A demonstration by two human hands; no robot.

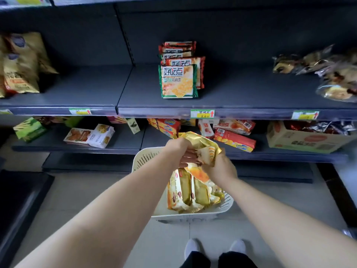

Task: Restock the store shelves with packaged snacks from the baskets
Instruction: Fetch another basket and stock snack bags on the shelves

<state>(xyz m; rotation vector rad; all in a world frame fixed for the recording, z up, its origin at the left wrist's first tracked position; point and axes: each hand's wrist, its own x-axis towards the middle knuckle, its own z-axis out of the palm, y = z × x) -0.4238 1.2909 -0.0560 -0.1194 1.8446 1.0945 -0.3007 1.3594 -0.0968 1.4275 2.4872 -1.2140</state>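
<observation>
A cream plastic basket [146, 157] stands on the floor below the shelves, holding several orange-and-white snack packs [185, 192]. Above it both hands hold a shiny gold snack pack [199, 142]. My left hand [179, 151] grips its left side, and my right hand [220, 167] grips its lower right end. On the dark grey middle shelf [96, 89] a row of green- and red-edged biscuit packs [178, 80] stands upright.
Gold chip bags [21, 62] fill the shelf's left end, clear-wrapped pastries [324, 72] its right. The lower shelf [77, 146] carries boxes, red biscuit packs [234, 140] and a cardboard carton [301, 138]. Price tags line the shelf edge. My feet stand behind the basket.
</observation>
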